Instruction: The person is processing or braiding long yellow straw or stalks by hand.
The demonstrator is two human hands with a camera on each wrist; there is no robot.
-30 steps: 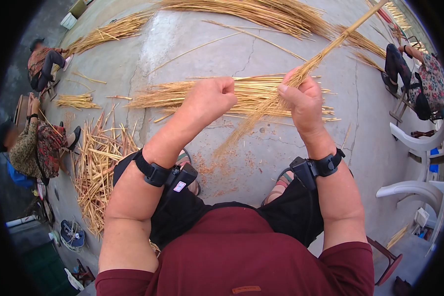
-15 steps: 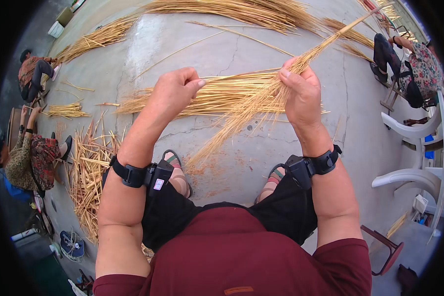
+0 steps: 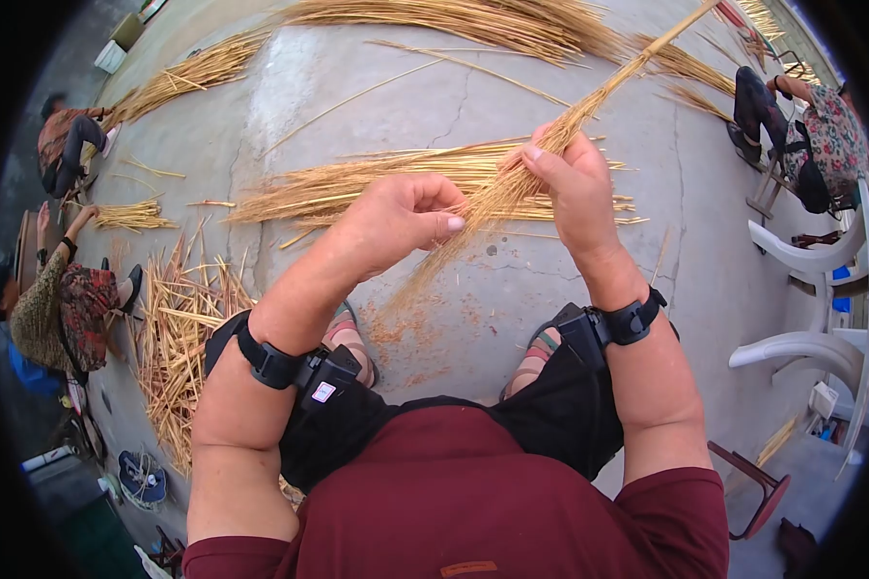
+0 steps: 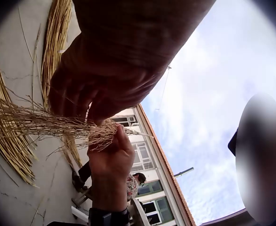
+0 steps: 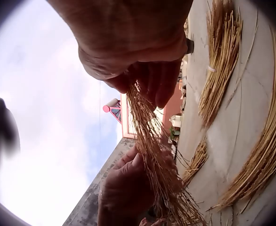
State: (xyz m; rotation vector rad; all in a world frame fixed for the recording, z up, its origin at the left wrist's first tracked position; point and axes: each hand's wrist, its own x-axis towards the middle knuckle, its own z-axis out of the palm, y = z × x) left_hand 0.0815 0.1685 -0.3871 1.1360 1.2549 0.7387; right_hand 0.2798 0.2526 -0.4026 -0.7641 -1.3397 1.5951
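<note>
My right hand [image 3: 574,188] grips a bundle of broomcorn stalks [image 3: 550,140] around the middle, its thumb lying across the front. From that grip the bare stalks slant up to the upper right, while the bristly ends [image 5: 166,181] fan down to the lower left. At the bristles is my left hand [image 3: 406,217], thumb and curled fingertips at the edge of the strands. The right wrist view has the left hand [image 5: 126,188] alongside the brush, its fingertips partly hidden behind it. In the left wrist view the right hand [image 4: 112,162] holds the bundle from below.
A pile of stalks [image 3: 299,198] lies on the floor beyond my hands, with a larger one [image 3: 454,19] farther back. Short cut pieces [image 3: 179,338] heap at the left. Seated people [image 3: 63,299] are at both sides; white plastic chairs [image 3: 806,352] stand right.
My left hand drew away left from the bristles, then came back to them at the right. My right hand has kept hold of the bundle, shifting slightly left and lower.
</note>
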